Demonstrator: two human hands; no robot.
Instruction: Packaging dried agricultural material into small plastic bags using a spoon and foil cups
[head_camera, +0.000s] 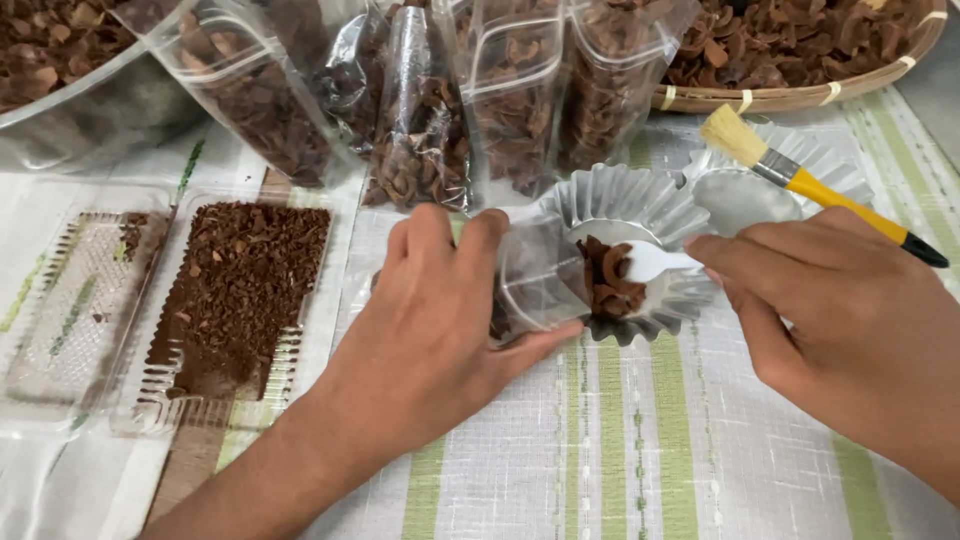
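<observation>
Left hand (430, 320) grip closed around clear pouch (535, 285), right hand (850, 300) grip pinching white spoon (655, 262) over fluted tin (640, 250)

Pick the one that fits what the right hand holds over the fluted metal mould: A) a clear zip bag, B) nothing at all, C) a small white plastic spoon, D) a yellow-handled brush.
C: the right hand pinches a small white spoon whose bowl sits by the brown pieces in the fluted mould; the yellow-handled brush lies untouched behind it.
</observation>
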